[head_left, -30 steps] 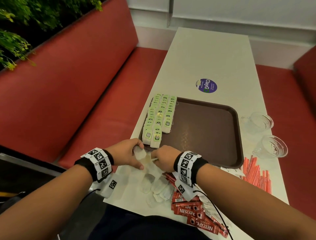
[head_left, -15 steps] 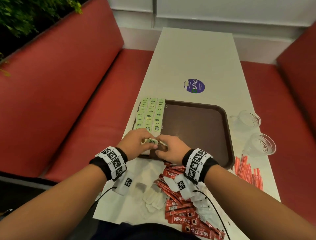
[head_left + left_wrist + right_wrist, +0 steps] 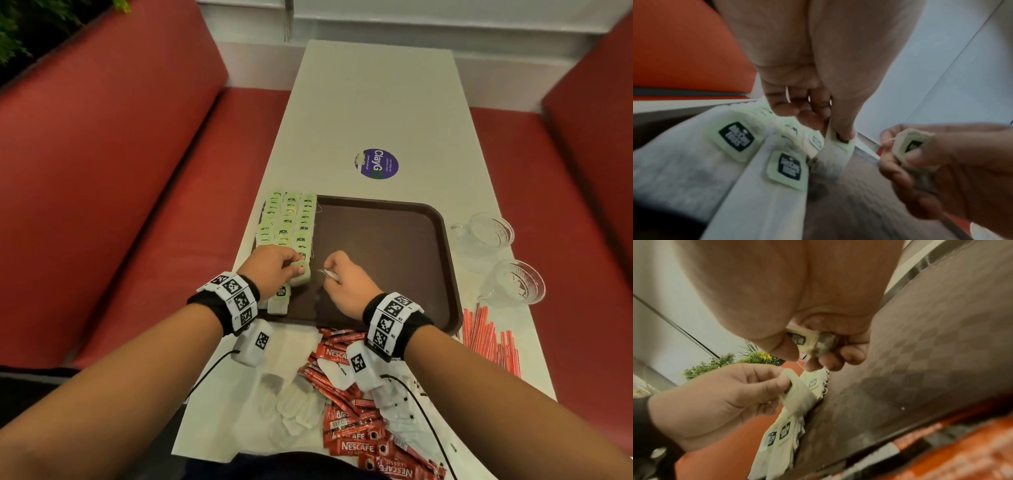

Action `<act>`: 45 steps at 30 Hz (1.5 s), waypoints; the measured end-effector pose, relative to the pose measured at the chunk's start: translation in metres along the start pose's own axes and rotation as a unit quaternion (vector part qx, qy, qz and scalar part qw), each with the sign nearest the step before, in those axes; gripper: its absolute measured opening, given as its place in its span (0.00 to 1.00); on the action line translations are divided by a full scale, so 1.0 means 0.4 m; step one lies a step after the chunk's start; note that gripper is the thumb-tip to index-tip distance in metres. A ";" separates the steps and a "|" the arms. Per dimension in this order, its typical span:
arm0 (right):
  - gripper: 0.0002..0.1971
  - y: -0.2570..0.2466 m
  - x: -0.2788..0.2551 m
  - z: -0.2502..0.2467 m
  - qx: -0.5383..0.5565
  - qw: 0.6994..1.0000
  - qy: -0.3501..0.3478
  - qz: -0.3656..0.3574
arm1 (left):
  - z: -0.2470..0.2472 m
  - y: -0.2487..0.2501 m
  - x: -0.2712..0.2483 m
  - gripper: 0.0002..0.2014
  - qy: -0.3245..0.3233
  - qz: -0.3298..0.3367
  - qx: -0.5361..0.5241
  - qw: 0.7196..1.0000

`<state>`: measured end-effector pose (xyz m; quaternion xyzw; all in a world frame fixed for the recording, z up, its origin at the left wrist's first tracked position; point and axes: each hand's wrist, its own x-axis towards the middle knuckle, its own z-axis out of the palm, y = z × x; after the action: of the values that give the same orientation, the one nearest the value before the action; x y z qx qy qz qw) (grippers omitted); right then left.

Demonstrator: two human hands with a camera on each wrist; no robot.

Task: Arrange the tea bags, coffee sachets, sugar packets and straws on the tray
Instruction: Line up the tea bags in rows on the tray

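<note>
A dark brown tray [image 3: 394, 260] lies on the white table, with rows of tea bags with green tags [image 3: 287, 226] along its left side. My left hand [image 3: 274, 267] pinches one tea bag [image 3: 301, 274] at the near end of the right row; the same tea bag [image 3: 836, 155] hangs from its thumb in the left wrist view. My right hand [image 3: 342, 284] is over the tray beside it, gripping another tea bag [image 3: 813, 344] with its tag in curled fingers. Red coffee sachets [image 3: 359, 428], white sugar packets [image 3: 404, 407] and loose tea bags [image 3: 294, 401] lie near me. Red straws [image 3: 486, 335] lie right of the tray.
Two clear glass cups [image 3: 493, 233] [image 3: 517, 284] stand right of the tray. A round purple sticker [image 3: 376, 163] is on the table beyond it. Red bench seats [image 3: 137, 171] flank the table on both sides. Cables run from my wrist cameras over the sachets.
Both hands have moved from the table's near edge forward onto the tray. The left hand has carried a tea bag to the near end of the right row; the right holds another.
</note>
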<state>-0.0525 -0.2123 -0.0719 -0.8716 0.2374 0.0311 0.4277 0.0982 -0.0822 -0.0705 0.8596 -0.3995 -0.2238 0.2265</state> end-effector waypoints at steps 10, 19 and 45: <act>0.02 0.006 0.015 -0.009 -0.010 0.999 -0.010 0.033 | 0.002 0.003 0.088 0.17 0.014 -0.033 0.091 0.995; 0.06 0.020 0.037 -0.005 -0.058 0.998 0.006 0.005 | 0.023 0.004 0.060 0.17 -0.056 0.027 0.207 0.976; 0.21 -0.002 0.071 0.006 -0.149 0.978 -0.130 0.062 | 0.012 -0.028 0.048 0.06 -0.034 -0.019 0.057 0.998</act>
<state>-0.0265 -0.2212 -0.0802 -0.8978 0.2260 0.2059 0.3171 0.1132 -0.0921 -0.0845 0.8704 -0.4031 -0.2339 0.1589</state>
